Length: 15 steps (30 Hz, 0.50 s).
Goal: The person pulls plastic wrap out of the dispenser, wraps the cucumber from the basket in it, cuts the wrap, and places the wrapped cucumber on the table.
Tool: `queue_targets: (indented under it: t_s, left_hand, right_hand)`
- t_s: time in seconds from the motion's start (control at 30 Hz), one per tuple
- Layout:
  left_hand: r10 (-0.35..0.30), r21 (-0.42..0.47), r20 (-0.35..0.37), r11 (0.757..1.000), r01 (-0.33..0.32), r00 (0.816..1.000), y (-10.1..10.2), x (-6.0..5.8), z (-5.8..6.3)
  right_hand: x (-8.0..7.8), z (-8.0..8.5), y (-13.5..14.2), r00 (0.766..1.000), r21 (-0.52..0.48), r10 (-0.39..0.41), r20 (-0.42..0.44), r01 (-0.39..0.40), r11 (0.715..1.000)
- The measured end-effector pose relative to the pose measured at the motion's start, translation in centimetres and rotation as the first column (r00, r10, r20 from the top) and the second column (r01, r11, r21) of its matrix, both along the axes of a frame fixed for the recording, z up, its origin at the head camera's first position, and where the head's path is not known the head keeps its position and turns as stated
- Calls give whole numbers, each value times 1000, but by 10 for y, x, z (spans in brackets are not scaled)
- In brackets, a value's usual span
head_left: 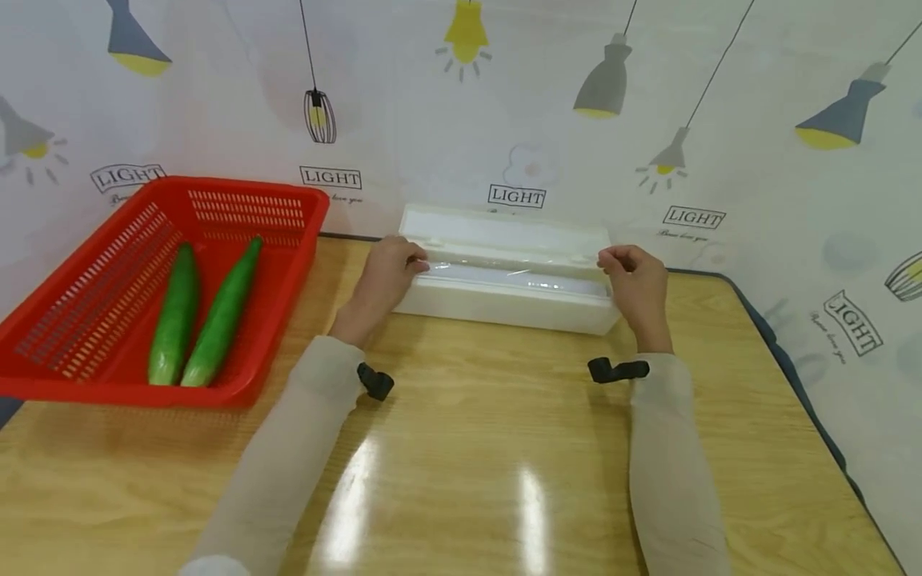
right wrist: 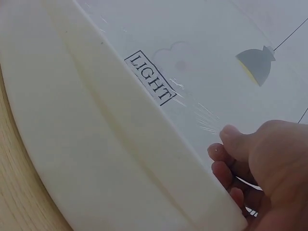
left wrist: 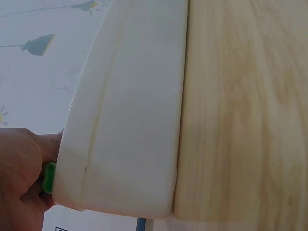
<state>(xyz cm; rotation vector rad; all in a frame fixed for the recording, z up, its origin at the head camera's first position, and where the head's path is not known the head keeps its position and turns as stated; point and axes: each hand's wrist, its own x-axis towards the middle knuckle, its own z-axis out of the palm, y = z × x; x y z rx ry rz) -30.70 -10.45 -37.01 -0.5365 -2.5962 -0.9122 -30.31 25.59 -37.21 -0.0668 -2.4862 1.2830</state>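
A long white cling film dispenser [head_left: 504,308] lies at the back of the table, its lid [head_left: 504,230] raised toward the wall. Inside it shows a roll of clear cling film [head_left: 555,282]. My left hand [head_left: 385,276] is at the dispenser's left end, thumb and fingers pinching the film's edge. At the opposite end my right hand [head_left: 637,284] pinches the film's other corner; in the right wrist view the film creases toward the thumb and fingertip [right wrist: 231,131]. A small green patch [left wrist: 49,178] shows beside the left fingers in the left wrist view.
A red plastic basket [head_left: 291,312] stands on the left of the wooden table [head_left: 461,448], holding two green cucumbers [head_left: 175,320]. Behind the table is a wall covering [head_left: 403,96] printed with lamps. Black straps [head_left: 615,370] are on both sleeves.
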Motion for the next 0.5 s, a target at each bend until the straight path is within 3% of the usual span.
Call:
queue_targets:
  t_s: [0.1,0.4,0.5]
  left_hand:
    - [4,-38,31,999,-2,1000,2,-2,8]
    - [37,21,-73,999,-36,997,7,-6,20]
    - [51,31,-79,998,-49,996,6,-8,28]
  right_hand:
    - [0,3,2,1000,-13,-10,1,10,1000]
    - [-1,6,2,1000,-29,-27,-14,27,999]
    - [1,9,2,999,-34,-20,-31,19,999]
